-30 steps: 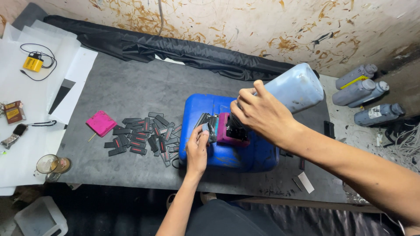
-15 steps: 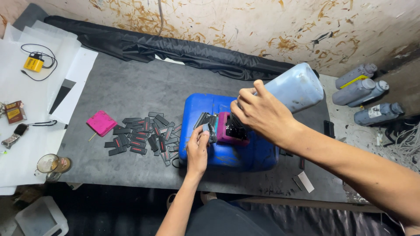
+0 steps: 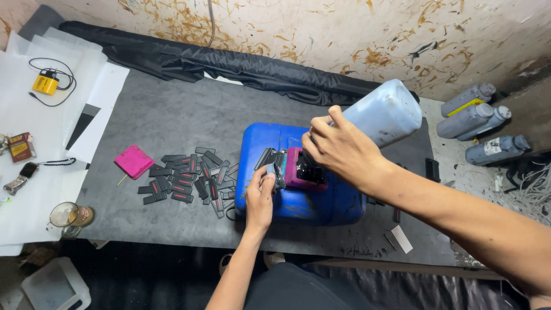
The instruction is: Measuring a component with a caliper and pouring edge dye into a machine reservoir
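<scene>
My right hand point(image 3: 343, 150) grips a large grey-blue bottle point(image 3: 383, 113) near its neck and holds it tipped, mouth down, over a magenta funnel-like cup point(image 3: 299, 170) with black contents. The cup rests on a blue plastic canister point(image 3: 287, 172) lying on the dark table point(image 3: 172, 115). My left hand point(image 3: 261, 194) pinches a small dark cartridge part point(image 3: 278, 172) at the cup's left side. Several more dark cartridge pieces point(image 3: 267, 156) lean on the canister behind it.
A heap of small black cartridges point(image 3: 189, 181) and a pink pad point(image 3: 133, 161) lie left of the canister. Three grey bottles point(image 3: 476, 117) lie on the floor at right. White paper sheets point(image 3: 51, 149) carry a yellow device point(image 3: 45, 84), a watch point(image 3: 23, 175) and a glass point(image 3: 68, 217). Black cloth point(image 3: 229, 63) runs along the wall.
Both hands stay almost in place. The bottle remains tipped over the magenta cup.
</scene>
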